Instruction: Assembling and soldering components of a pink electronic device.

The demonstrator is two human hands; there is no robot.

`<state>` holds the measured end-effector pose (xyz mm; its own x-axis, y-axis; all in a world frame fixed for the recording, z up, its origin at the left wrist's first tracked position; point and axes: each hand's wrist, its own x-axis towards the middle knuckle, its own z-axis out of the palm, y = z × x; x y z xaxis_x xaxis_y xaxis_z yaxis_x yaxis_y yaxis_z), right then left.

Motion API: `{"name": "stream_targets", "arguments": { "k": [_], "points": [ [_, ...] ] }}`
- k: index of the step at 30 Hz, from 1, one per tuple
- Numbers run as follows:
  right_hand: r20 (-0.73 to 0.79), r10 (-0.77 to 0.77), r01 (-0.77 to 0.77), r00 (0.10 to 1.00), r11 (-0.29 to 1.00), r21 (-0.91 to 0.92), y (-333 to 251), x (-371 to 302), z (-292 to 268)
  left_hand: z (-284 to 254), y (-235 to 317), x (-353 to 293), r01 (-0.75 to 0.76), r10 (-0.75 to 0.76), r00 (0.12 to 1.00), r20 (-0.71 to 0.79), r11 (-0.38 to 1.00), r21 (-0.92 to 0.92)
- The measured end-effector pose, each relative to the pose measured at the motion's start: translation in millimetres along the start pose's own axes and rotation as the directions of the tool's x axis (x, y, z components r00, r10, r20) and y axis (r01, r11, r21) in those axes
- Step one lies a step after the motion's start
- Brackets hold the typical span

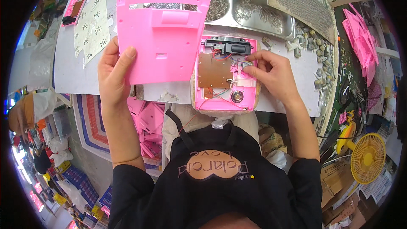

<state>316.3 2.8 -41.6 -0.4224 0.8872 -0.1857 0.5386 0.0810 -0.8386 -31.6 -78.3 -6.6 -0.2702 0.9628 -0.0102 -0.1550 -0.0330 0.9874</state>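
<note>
My left hand (113,68) grips a flat pink plastic cover (148,55) by its left edge, thumb on the near face. It is held up, with a long slot across its top. Beside it lies an open pink housing (220,107) on a padded support at the table's front. Inside are a brown circuit board (214,73), a black plastic module (229,47), a small round speaker (236,97) and thin coloured wires. My right hand (274,74) reaches over the housing's right rim, fingers closed among the small parts below the black module. Whatever they pinch is hidden.
A metal tray (291,33) of screws stands behind the housing, a grey textured board (301,8) beside it. Small metal blocks (320,72) lie along the right. Pink parts (150,121) fill a striped bag below the table. A yellow fan (367,158) stands lower right.
</note>
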Motion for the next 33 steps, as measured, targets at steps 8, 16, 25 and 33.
{"name": "stream_targets", "arguments": {
  "k": [8, 16, 25, 33],
  "points": [
    [-0.039, 0.077, -0.063, 0.996, 0.958, 0.281, 7.7, -1.7, 11.3, -0.5, -15.3, -10.7, 0.023, -0.028, 0.998, -0.052, 0.995, -0.098],
    [-0.093, 0.113, -0.077, 0.989, 0.944, 0.321, 8.5, -12.1, 17.3, 35.3, -22.1, -16.0, 0.038, -0.031, 0.999, 0.024, 0.939, -0.341],
    [-0.202, -0.062, 0.150, 0.977, 0.877, 0.457, -51.7, -36.0, -2.8, 115.4, -17.6, 3.0, 0.042, -0.022, 0.985, 0.168, 0.992, -0.116],
    [-0.162, -0.010, 0.009, 0.987, 1.000, -0.009, -6.5, -96.7, 26.2, 103.9, -38.4, -24.3, -0.324, 0.119, 0.921, 0.370, 0.761, 0.562]
  ]
}}
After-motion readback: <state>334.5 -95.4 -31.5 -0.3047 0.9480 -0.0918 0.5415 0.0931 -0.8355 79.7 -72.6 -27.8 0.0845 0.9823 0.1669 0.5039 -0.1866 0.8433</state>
